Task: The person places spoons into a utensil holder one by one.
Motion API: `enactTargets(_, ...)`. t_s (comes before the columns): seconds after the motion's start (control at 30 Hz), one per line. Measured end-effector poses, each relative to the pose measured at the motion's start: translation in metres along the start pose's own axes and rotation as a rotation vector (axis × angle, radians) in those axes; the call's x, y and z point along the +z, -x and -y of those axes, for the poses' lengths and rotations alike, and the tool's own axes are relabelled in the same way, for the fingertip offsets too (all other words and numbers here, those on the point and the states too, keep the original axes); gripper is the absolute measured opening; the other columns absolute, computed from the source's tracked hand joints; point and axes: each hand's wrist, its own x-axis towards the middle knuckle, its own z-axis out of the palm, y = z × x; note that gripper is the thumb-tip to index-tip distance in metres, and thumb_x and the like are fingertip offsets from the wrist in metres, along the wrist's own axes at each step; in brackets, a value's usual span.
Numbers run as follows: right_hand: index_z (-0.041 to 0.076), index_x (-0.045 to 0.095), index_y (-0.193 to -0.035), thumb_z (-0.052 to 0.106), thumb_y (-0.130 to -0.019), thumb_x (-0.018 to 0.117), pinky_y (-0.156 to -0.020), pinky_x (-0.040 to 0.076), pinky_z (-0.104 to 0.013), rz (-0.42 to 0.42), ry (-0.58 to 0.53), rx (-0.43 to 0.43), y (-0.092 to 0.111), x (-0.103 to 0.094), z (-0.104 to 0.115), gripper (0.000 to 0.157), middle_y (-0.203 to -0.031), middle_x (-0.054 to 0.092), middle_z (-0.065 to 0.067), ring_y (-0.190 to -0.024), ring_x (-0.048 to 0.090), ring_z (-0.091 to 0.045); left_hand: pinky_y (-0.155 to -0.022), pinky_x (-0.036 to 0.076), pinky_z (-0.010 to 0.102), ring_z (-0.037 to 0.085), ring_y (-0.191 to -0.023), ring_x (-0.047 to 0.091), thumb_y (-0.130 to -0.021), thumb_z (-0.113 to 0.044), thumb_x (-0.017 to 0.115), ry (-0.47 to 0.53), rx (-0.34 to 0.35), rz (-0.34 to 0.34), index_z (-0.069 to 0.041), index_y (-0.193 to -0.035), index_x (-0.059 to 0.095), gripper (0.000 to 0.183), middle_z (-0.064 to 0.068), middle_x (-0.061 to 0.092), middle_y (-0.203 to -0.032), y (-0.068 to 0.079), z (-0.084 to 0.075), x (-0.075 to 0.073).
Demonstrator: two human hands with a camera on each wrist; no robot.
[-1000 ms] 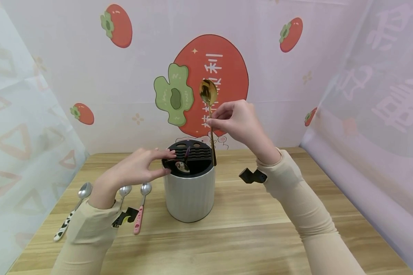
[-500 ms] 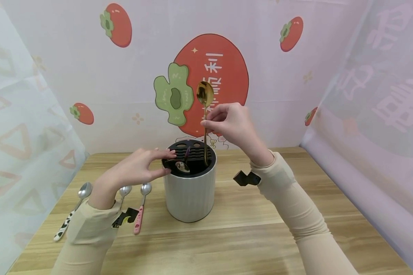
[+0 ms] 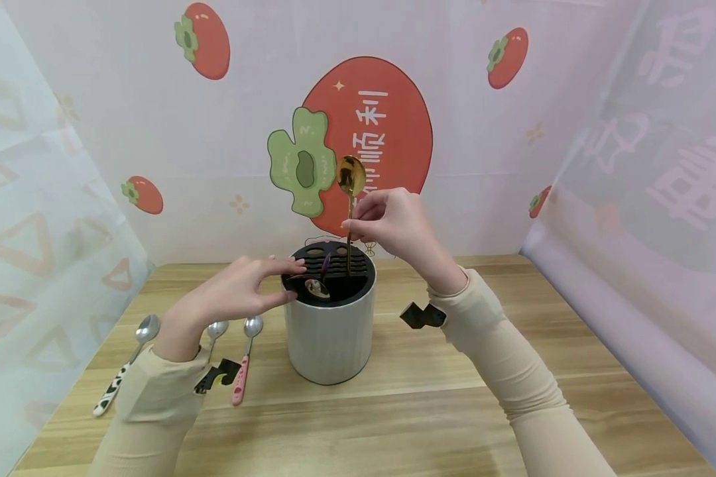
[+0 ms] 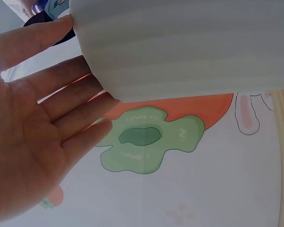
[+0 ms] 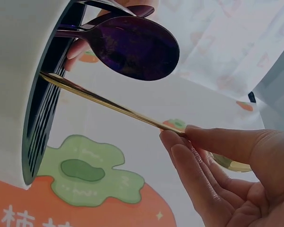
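Basically upright, gold spoon (image 3: 351,184) pinched by the handle in right hand (image 3: 396,228): bowl above fingertips, handle running down to holder (image 3: 328,344) top below them; left hand (image 3: 233,288), fingers spread, at rim.

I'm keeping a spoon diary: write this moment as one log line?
right hand: pinches gold spoon, upright | left hand: touches holder | table: three spoons beside holder
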Motion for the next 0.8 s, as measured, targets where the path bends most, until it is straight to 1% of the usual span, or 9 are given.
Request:
enactTargets(0.2,0.010,0.070,-0.078,0.021,-0.077,0.079,-0.061,0.057,-0.029,0.021,-0.028,0.012,0.000,0.005,-0.002,0.014,-0.070,0.071,-0.003,-0.064,0.070,-0.017,-0.099,0.045,0.046,0.025,-0.121,0.056,-0.087,-0.027,0.066,-0.002,0.004,0.003,-0.017,-0.123,0.064,0.038,0.004,0.058,-0.133,-0.001,0.000,0.000)
enactTargets(0.33,0.009,0.069,-0.078,0.017,-0.078,0.078,-0.061,0.057,-0.026,0.026,-0.059,0.016,-0.001,0.009,-0.004,0.013,-0.071,0.070,-0.004,-0.063,0.070,-0.016,-0.099,0.046,0.046,0.025,-0.121,0.056,-0.087,-0.026,0.067,0.004,0.009,0.001,-0.017,-0.124,0.064,0.038,0.004,0.058,-0.133,-0.001,0.001,0.000)
enactTargets(0.5,0.011,0.068,-0.075,0.018,-0.078,0.078,-0.059,0.056,-0.025,0.012,-0.010,-0.005,-0.001,0.013,-0.006,0.012,-0.069,0.071,0.000,-0.060,0.069,-0.010,-0.099,0.045,0.046,0.025,-0.122,0.055,-0.087,-0.026,0.067,0.007,0.009,0.000,-0.017,-0.124,0.063,0.038,0.004,0.058,-0.133,0.000,0.001,0.000)
enactTargets(0.6,0.012,0.068,-0.074,0.019,-0.077,0.078,-0.059,0.055,-0.025,0.010,0.017,-0.022,0.000,0.015,-0.007,0.013,-0.069,0.071,0.002,-0.062,0.070,-0.013,-0.100,0.044,0.046,0.025,-0.124,0.053,-0.087,-0.027,0.067,0.010,0.006,0.003,-0.017,-0.124,0.063,0.038,0.005,0.057,-0.134,0.000,0.001,0.000)
enactTargets(0.7,0.012,0.068,-0.074,0.021,-0.076,0.079,-0.061,0.055,-0.024,0.011,0.037,-0.030,0.000,0.017,-0.009,0.014,-0.069,0.071,0.002,-0.062,0.070,-0.013,-0.101,0.044,0.046,0.025,-0.125,0.052,-0.087,-0.027,0.066,0.010,0.005,0.002,-0.018,-0.124,0.063,0.038,0.004,0.057,-0.134,0.000,0.002,0.001)
enactTargets(0.8,0.014,0.069,-0.073,0.022,-0.076,0.080,-0.062,0.054,-0.023,0.010,0.064,-0.033,0.001,0.018,-0.010,0.014,-0.069,0.070,0.003,-0.061,0.068,-0.008,-0.101,0.044,0.046,0.026,-0.125,0.052,-0.087,-0.027,0.066,0.008,0.006,-0.001,-0.018,-0.124,0.063,0.039,0.004,0.057,-0.134,0.000,0.002,0.001)
